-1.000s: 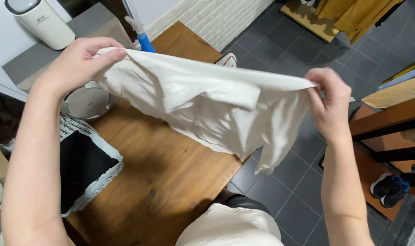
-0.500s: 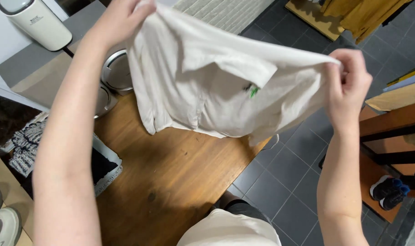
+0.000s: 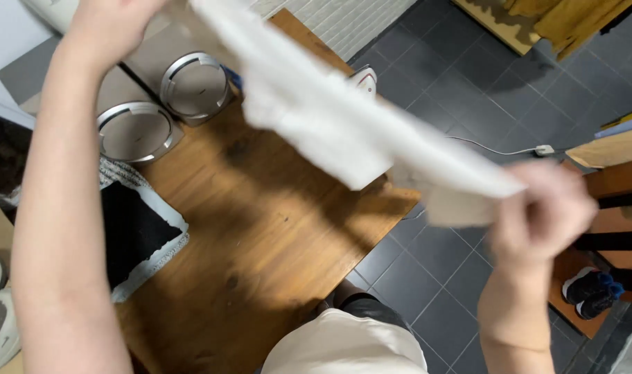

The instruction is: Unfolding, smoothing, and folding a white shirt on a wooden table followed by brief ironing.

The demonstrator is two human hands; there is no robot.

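Fingers (image 3: 538,208) gripping white garment (image 3: 344,131), wooden table (image 3: 260,235)

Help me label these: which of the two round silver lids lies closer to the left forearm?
The lower-left round silver lid, just beside the left forearm near the table's left edge. The other lid lies farther up and right.

Dark grey tiled floor (image 3: 468,83) spreads under a brown wooden table (image 3: 260,228). A white brick wall (image 3: 344,21) runs behind it. Wooden shelving (image 3: 607,228) stands to the right, dark sneakers (image 3: 597,291) below, mustard-yellow garments (image 3: 565,17) hanging above.
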